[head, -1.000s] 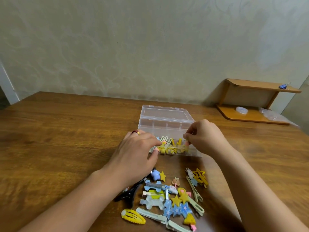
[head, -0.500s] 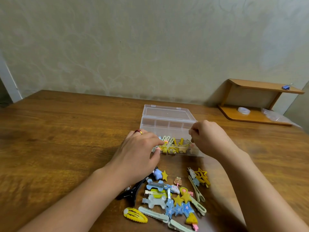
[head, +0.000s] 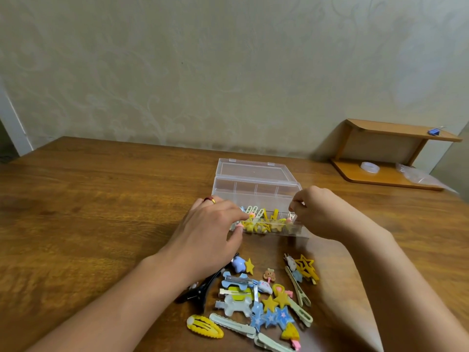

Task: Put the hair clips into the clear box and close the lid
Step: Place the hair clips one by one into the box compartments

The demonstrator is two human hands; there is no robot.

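My left hand (head: 212,226) rests fingers-down on the clear box (head: 256,196) front, my right hand (head: 321,212) pinches something unclear over it, while light, stiff, slippery hair clips (head: 261,298) just behind both need edge pinches.

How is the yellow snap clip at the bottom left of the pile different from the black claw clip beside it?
The yellow snap clip is a flat teardrop, while the black claw clip is long and narrow with a pointed jaw. The yellow snap clip lies in full view; the black claw clip is partly hidden under the left forearm. The yellow one sits nearer the camera. Both lie on the table, outside the clear box.
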